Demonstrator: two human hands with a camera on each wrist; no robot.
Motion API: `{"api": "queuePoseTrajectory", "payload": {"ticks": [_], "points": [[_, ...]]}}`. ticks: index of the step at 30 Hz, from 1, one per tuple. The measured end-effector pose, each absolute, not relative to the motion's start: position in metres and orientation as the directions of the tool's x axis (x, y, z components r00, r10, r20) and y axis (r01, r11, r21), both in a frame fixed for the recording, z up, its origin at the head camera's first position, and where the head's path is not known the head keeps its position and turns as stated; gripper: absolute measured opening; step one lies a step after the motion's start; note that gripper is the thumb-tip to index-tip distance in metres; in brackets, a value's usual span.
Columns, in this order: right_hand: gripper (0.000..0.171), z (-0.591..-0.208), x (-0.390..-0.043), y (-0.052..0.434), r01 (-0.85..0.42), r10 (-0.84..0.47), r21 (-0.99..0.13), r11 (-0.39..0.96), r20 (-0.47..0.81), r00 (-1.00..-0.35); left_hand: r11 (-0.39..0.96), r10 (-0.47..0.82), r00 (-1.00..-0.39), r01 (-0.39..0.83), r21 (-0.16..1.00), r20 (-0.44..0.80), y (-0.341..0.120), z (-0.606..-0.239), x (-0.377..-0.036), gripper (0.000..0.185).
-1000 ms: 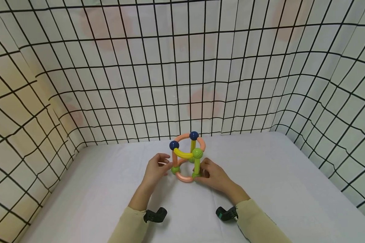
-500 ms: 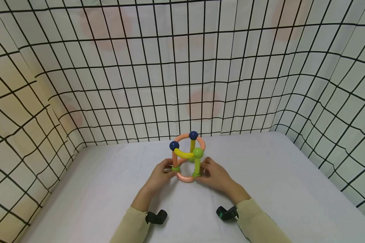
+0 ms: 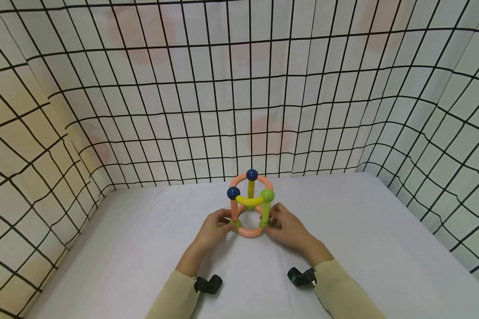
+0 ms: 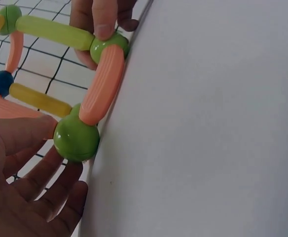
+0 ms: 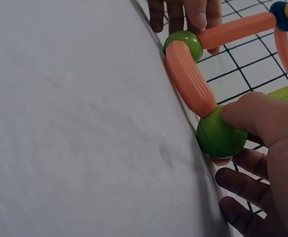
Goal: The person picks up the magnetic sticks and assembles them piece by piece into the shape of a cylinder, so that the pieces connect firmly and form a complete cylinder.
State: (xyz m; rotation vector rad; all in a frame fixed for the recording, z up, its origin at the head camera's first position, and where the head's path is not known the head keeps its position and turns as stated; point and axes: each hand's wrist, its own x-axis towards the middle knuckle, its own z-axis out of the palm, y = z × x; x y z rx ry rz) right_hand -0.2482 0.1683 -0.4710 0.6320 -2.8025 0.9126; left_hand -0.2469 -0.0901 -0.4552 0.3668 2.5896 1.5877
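Observation:
A ball-and-rod building toy (image 3: 249, 201) stands on the table in the head view, a round frame of two rings joined by upright rods. Its top ring carries two navy balls (image 3: 252, 175) and a light green ball (image 3: 267, 195). My left hand (image 3: 211, 230) grips the near left corner low down, thumb by the green bottom ball (image 4: 76, 140) and fingers behind it. On the other side, my right hand (image 3: 290, 230) pinches the near right corner, its thumb on that green bottom ball (image 5: 222, 132). A curved orange rod (image 5: 189, 79) links these two balls.
White cloth covers the table (image 3: 247, 283). A black grid over white fabric (image 3: 207, 106) walls in the back and both sides. Each wrist wears a small black camera (image 3: 208, 284), below beige sleeves.
My left hand has closed in on the toy's left bottom corner and now holds it. The toy has turned slightly, its green-topped upright shifting right. The right hand keeps its hold.

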Motion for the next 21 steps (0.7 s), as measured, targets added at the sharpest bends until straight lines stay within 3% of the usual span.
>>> {"api": "queuePoseTrajectory", "payload": {"ticks": [16,21], "points": [[0.021,-0.484,-0.244,0.173,-0.434,-0.263,-0.668,0.605,0.346,-0.901,0.463,0.237,-0.968,0.191,0.866,0.087,-0.082,-0.457,-0.243,0.029],[0.017,-0.483,-0.245,0.171,-0.449,-0.237,-0.654,0.609,0.391,-0.890,0.479,0.255,-0.960,0.233,0.846,0.120,-0.081,-0.457,-0.244,0.027]]}}
